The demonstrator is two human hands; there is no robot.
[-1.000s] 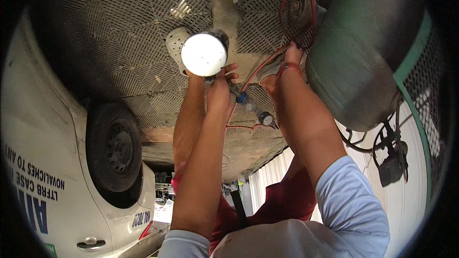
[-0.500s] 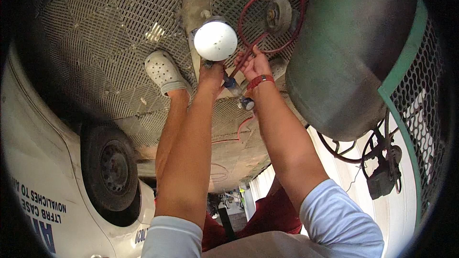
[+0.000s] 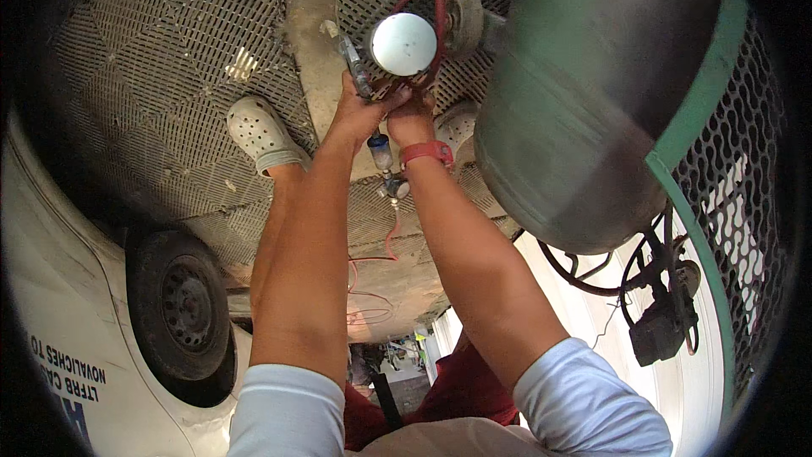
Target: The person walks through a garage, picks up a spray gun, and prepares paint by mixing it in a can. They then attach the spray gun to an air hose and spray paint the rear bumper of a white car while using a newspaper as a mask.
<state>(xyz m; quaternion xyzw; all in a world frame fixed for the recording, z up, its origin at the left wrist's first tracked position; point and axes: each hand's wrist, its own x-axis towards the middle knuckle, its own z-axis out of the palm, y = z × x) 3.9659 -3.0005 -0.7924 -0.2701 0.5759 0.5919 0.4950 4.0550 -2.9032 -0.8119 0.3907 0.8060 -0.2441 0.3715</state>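
Note:
My left hand (image 3: 362, 112) is closed round the grip of a metal spray gun (image 3: 356, 68), with its thumb reaching toward the right hand. A round cup with a white lid (image 3: 404, 44) sits at the gun, seen from above. My right hand (image 3: 412, 121), with a red strap at its wrist, is closed against the left, just below the cup. The red hose (image 3: 440, 4) runs down into its fingers, which are partly hidden. Below the hands hangs a blue-topped clear filter (image 3: 381, 152) with a small regulator (image 3: 394, 188) and a thinner red hose (image 3: 392, 241).
A big green tank (image 3: 575, 110) stands close on the right, with a small wheel (image 3: 464, 24) beside it and a green mesh guard (image 3: 736, 178) beyond. My shoe (image 3: 258, 129) rests on the grated floor mat (image 3: 178, 59). A white vehicle (image 3: 93, 305) is at the left.
The cup has moved right and up, and the gun's metal body now shows at its left. My right hand has come in against the left. The filter now hangs upright between my forearms.

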